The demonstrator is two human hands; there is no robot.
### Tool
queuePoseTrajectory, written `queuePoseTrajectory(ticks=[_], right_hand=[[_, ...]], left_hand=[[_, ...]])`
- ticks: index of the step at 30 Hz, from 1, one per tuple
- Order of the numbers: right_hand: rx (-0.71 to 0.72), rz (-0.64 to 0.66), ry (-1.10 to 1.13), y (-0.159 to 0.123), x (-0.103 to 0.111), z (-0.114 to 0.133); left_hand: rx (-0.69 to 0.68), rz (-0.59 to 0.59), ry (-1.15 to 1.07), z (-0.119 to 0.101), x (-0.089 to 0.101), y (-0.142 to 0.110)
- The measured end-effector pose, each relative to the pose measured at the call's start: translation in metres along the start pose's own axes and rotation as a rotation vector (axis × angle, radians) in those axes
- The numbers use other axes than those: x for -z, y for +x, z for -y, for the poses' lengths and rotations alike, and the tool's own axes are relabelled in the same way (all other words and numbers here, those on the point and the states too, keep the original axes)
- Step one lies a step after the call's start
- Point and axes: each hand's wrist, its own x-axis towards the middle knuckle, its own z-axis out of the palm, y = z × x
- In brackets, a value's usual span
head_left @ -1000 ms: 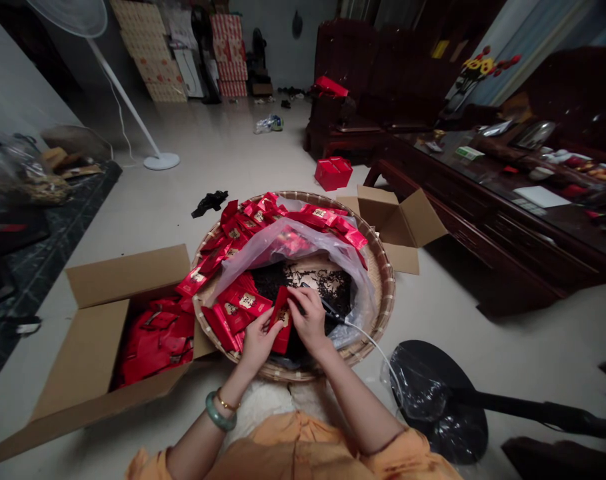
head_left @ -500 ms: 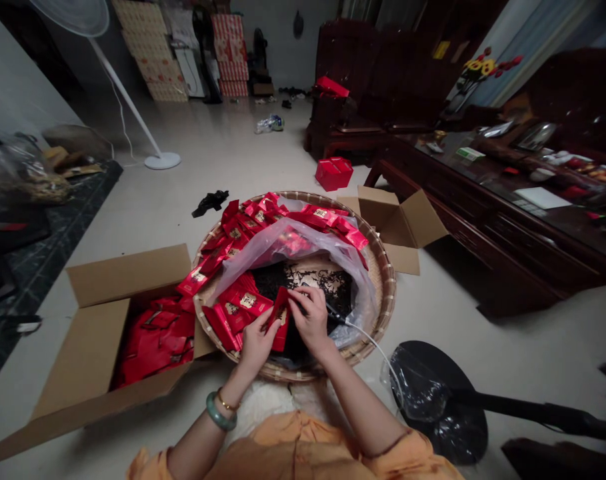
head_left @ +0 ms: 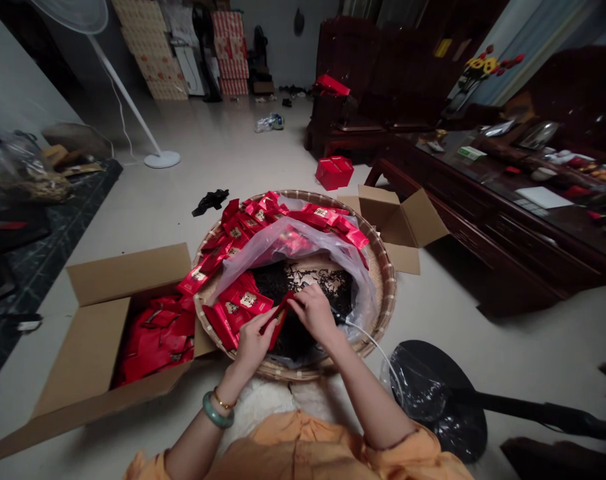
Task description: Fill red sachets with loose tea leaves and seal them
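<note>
My left hand [head_left: 253,340] and my right hand [head_left: 313,312] both pinch one small red packet [head_left: 277,319] over a round woven basket tray [head_left: 387,280] on the floor. The packet is tilted, almost edge-on to me. Under the hands lies a clear plastic bag [head_left: 303,250] opened around a heap of dark loose tea leaves [head_left: 303,280]. Many more red packets [head_left: 243,303] lie piled along the tray's left and far sides. A green bangle is on my left wrist.
An open cardboard box [head_left: 97,333] at the left holds red packets. A smaller open box [head_left: 397,223] stands past the tray. A black fan base [head_left: 433,400] with a white cable is at my right. A dark wooden table [head_left: 507,200] and a white standing fan [head_left: 157,160] are farther off.
Both hands have shifted slightly up and right over the tea. The red packet between them has turned from face-on to nearly edge-on.
</note>
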Motion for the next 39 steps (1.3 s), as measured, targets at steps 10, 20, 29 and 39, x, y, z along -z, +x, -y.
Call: queuePoseTrajectory(ticks=[10, 20, 29, 39], right_hand=[[-0.148, 0.295, 0.513, -0.012, 0.013, -0.003], [-0.442, 0.527, 1.063, -0.024, 0.001, -0.002], [-0.581, 0.300, 1.083, -0.028, 0.000, -0.022], [-0.658, 0.281, 1.217, -0.029, -0.005, -0.026]], left_hand=[[0.524, -0.064, -0.753, -0.002, 0.014, 0.013], [0.341, 0.093, -0.438, -0.005, 0.020, 0.018], [0.515, 0.158, -0.809, 0.006, 0.008, 0.040], [0.331, 0.150, -0.372, 0.002, 0.031, 0.045]])
